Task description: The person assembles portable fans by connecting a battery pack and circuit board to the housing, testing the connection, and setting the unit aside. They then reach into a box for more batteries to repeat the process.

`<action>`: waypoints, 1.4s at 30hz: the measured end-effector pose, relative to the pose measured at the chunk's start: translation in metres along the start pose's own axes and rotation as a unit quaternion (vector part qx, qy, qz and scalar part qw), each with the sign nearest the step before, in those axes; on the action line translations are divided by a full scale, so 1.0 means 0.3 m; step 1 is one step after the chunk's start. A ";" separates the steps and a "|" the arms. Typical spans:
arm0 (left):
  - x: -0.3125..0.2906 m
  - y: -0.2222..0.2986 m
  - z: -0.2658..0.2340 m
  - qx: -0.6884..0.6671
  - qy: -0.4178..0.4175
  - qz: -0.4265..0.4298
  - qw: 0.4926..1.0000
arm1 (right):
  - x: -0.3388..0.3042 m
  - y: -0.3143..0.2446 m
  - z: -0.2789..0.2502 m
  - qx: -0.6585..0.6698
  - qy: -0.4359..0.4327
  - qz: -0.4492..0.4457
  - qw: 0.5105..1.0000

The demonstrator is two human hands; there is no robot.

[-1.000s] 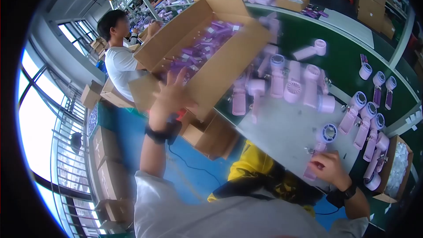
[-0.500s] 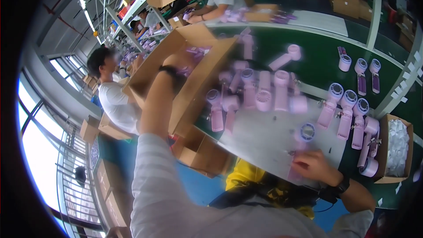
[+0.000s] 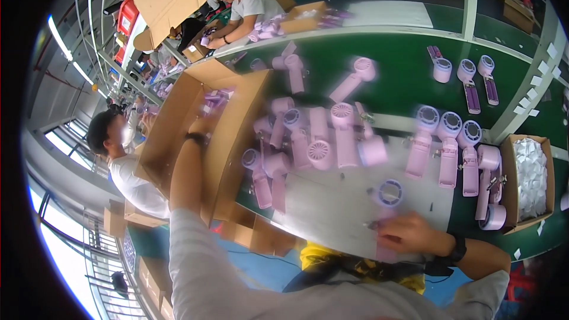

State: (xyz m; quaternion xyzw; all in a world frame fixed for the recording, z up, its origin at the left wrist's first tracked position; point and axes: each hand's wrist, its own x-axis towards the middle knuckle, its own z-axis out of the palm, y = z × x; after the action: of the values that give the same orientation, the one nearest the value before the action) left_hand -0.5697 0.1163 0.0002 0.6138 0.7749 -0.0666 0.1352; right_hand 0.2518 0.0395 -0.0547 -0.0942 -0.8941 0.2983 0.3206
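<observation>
My left hand (image 3: 207, 123) reaches down into an open cardboard box (image 3: 243, 124). It is blurred, and its fingers cannot be made out beside the purple parts (image 3: 218, 99) in there. At the near edge of the grey work mat (image 3: 349, 195), my right hand (image 3: 409, 236) is closed around the handle of a pink handheld fan (image 3: 389, 194). The round head of that fan points away from me, and a small metal piece shows at its side. Several more pink fans (image 3: 319, 154) lie bunched at the mat's far left.
Pink fans with opened handles (image 3: 448, 148) form a row at the right, beside a carton of white packets (image 3: 529, 181). A metal post (image 3: 521, 98) rises behind that. Co-workers sit at the left (image 3: 133, 172) and across the bench (image 3: 255, 9). Another carton (image 3: 267, 234) stands below the bench edge.
The view has swung, so the bench and box appear farther left and lower. My left hand stays inside the box, now slightly nearer to me. My right hand keeps its hold on the fan.
</observation>
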 end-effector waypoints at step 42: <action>-0.247 0.767 -0.176 -0.126 0.068 -0.227 0.963 | 0.037 -0.081 -0.154 -0.012 -0.069 0.072 0.995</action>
State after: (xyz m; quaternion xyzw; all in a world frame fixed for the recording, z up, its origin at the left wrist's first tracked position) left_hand -0.3379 0.1161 0.0867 0.4028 0.9034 0.0452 0.1398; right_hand 0.2729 0.0458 -0.0060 -0.1412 -0.9087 0.3154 0.2342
